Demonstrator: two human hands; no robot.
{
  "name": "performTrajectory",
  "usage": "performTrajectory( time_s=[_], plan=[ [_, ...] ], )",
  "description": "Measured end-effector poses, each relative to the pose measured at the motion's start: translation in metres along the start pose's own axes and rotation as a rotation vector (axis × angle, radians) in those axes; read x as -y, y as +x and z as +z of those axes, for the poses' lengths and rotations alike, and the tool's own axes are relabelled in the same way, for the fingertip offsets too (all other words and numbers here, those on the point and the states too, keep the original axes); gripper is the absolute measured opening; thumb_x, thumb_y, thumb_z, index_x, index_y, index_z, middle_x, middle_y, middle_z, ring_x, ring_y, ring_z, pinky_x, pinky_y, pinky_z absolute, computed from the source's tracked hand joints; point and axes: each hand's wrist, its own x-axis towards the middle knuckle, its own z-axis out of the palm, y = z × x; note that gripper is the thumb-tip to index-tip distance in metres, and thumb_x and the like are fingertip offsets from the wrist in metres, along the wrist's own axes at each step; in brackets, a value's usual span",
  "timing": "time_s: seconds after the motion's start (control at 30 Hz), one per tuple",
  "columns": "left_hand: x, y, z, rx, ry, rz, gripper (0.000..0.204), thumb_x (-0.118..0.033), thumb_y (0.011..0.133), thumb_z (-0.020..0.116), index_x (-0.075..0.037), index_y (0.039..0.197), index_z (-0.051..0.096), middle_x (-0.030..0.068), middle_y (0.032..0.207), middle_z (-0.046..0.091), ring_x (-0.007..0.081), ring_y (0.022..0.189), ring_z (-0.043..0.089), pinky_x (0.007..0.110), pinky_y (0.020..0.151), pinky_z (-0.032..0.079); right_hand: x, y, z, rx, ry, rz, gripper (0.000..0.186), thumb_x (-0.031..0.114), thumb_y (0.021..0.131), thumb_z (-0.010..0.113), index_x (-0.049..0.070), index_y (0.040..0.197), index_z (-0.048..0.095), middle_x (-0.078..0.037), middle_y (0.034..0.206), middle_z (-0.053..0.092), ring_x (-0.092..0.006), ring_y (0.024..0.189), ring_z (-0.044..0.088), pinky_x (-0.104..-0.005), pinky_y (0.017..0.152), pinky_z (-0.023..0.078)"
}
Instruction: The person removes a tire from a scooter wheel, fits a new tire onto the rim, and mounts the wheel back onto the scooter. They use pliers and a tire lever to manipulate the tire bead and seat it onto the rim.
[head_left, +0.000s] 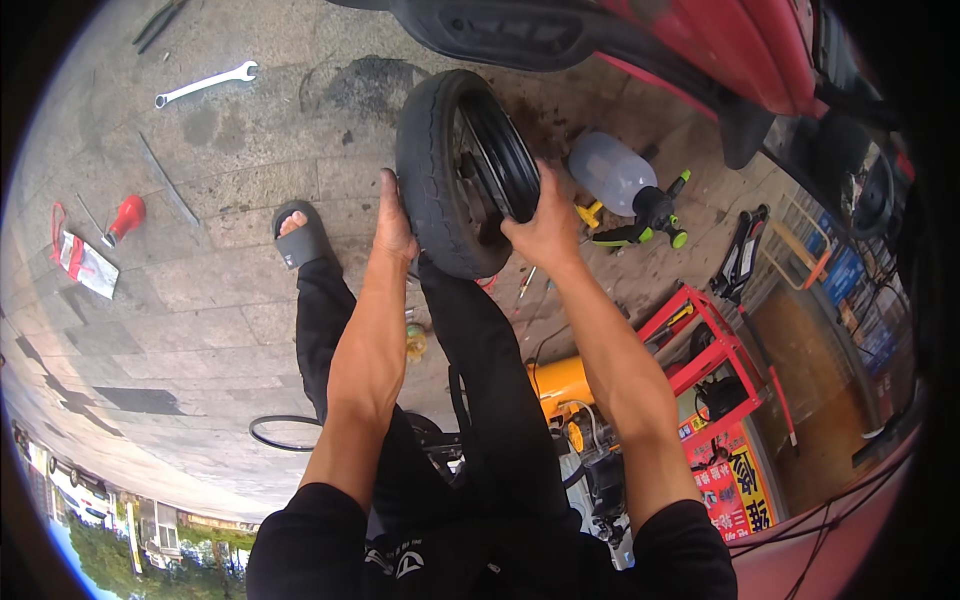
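A black wheel [430, 165], a worn tyre on a black rim, stands tilted between my two hands. My left hand [398, 218] grips the tyre's left side, its fingers pointing up along the tread. My right hand [535, 220] holds the right side at the rim, thumb over its lower edge. The wheel is above my black-trousered legs. Just right of it are a translucent pump sprayer [612, 170] with a black and green head and a yellow tool [589, 215].
A red vehicle [720, 50] overhangs the upper right. A silver wrench [205, 85], red-handled screwdriver [128, 215] and pouch [85, 262] lie on the paving [200, 320] at left. A yellow compressor [555, 385], red rack [676, 312], jack [740, 250] and signboard [735, 475] stand at right.
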Motion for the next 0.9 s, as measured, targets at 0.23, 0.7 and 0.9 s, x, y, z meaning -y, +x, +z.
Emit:
performTrajectory(
  time_s=[0.23, 0.7, 0.9],
  plan=[
    [0.005, 0.026, -0.036, -0.029, 0.077, -0.110, 0.060, -0.040, 0.095, 0.060, 0.005, 0.135, 0.053, 0.0180, 0.122, 0.066, 0.0304, 0.104, 0.068, 0.046, 0.091, 0.057, 0.014, 0.012, -0.012, 0.017, -0.033, -0.010, 0.090, 0.015, 0.066, 0.075, 0.004, 0.146, 0.034, -0.024, 0.135, 0.054, -0.0421, 0.120, 0.056, -0.0452, 0.101, 0.046],
    [-0.001, 0.041, -0.043, -0.108, 0.468, -0.084, 0.055, -0.010, 0.085, 0.075, 0.004, 0.134, 0.053, 0.0187, 0.125, 0.062, 0.0261, 0.101, 0.067, 0.040, 0.076, 0.059, 0.009, 0.002, -0.007, 0.011, -0.027, -0.049, 0.095, 0.009, 0.064, 0.077, 0.004, 0.147, 0.032, -0.026, 0.135, 0.051, -0.0436, 0.124, 0.052, -0.0459, 0.105, 0.043],
    [0.021, 0.045, -0.033, 0.038, 0.600, 0.084, 0.058, -0.012, 0.085, 0.077, 0.000, 0.135, 0.051, 0.0155, 0.113, 0.063, 0.0221, 0.088, 0.066, 0.035, 0.069, 0.057, 0.012, 0.009, -0.009, 0.043, 0.001, 0.015, 0.092, 0.009, 0.065, 0.075, 0.004, 0.146, 0.032, -0.025, 0.134, 0.053, -0.0431, 0.123, 0.054, -0.0454, 0.103, 0.045]
  ],
)
